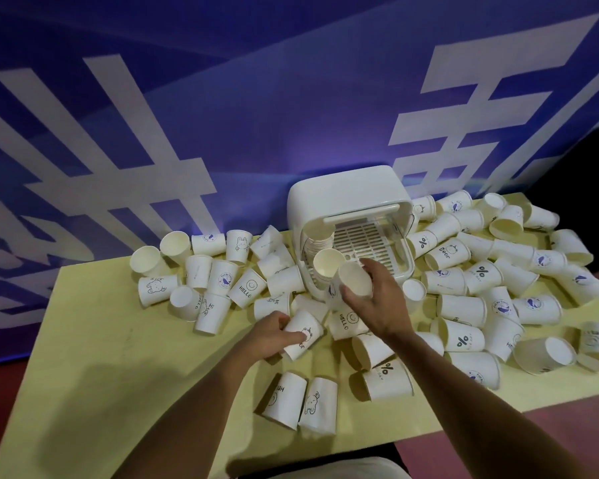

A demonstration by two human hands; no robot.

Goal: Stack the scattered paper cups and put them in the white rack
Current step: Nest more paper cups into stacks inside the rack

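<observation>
Many white paper cups with small prints lie scattered over a pale yellow table. The white rack stands at the table's far edge, open toward me, with a stack of cups lying inside along its left side. My right hand grips a paper cup just in front of the rack, its mouth facing left. My left hand holds a cup with a bear print lying on the table below the rack.
Piles of cups sit left of the rack and right of it. Two cups lie close to me. A blue wall with big white characters rises right behind the table. Dark red floor shows at the right.
</observation>
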